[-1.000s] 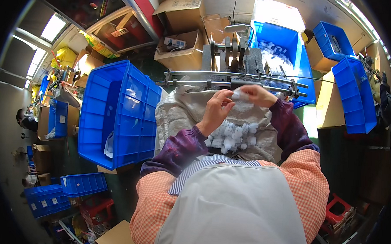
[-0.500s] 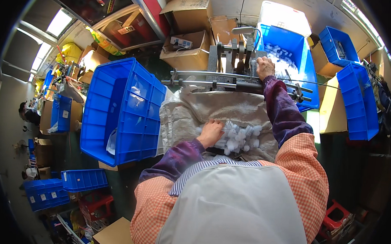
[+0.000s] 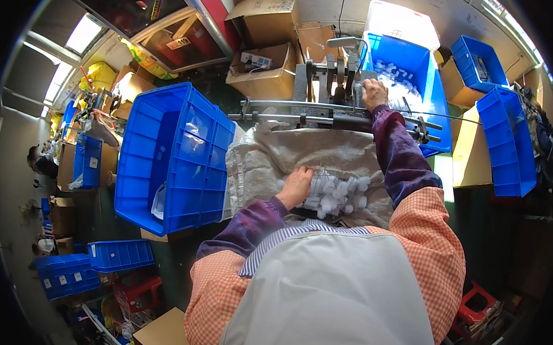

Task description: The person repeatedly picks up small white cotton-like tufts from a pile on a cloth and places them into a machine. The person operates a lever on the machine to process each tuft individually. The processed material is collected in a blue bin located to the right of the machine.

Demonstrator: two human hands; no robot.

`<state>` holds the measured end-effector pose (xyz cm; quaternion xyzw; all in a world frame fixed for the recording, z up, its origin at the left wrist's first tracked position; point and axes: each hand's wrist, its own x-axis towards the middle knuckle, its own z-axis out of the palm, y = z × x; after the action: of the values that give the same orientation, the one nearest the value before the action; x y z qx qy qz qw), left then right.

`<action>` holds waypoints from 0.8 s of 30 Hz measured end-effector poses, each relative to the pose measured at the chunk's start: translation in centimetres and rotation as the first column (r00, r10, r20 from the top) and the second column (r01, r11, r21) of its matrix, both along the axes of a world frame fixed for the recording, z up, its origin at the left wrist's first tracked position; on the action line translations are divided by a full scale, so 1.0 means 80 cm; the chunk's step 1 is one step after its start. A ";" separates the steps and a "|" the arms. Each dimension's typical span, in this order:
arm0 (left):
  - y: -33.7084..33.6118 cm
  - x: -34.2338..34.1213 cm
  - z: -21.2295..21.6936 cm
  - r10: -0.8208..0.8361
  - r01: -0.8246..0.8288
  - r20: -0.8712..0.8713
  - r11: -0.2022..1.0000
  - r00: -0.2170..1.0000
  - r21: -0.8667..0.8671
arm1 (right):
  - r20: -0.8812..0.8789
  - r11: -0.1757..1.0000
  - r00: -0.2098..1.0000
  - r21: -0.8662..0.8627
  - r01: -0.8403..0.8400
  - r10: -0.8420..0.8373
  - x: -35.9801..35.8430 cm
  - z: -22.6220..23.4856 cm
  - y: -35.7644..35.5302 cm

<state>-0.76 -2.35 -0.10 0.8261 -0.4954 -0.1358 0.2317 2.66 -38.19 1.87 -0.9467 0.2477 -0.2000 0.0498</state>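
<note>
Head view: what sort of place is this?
Probably a small workshop or factory floor: a metal machine, a pile of small white pieces, and large blue bins around the workspace.

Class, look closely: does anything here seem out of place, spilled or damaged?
Nothing clearly stands out. The white pieces lie jumbled on the rumpled cloth, which looks untidy, but they sit together in one heap by the left hand.

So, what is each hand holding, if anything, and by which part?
It cannot be told: the left hand is at the white pieces, the right hand at the machine, and neither hand's grasp shows clearly.
</note>
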 end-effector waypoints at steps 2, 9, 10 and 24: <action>-0.002 0.000 0.008 0.013 -0.013 -0.039 1.000 0.999 0.005 | 0.005 1.000 1.000 0.011 -0.010 0.010 -0.001 -0.002 -0.002; -0.002 -0.002 0.004 0.023 -0.025 -0.053 1.000 0.998 -0.019 | -0.079 0.987 0.997 0.161 0.016 -0.003 0.004 0.002 -0.006; -0.002 -0.001 0.005 0.031 -0.032 -0.052 0.999 0.998 -0.012 | -0.122 0.986 0.992 0.153 0.061 -0.043 0.007 0.006 -0.002; -0.006 0.020 0.072 0.072 -0.167 -0.397 0.963 0.915 -0.210 | -0.135 0.976 0.972 0.076 0.202 -0.191 -0.017 0.013 0.026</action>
<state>0.87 -2.83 5.70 0.7780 -0.4010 -0.2202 0.4305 1.29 -36.12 2.92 -0.9251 0.3515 -0.1321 0.0564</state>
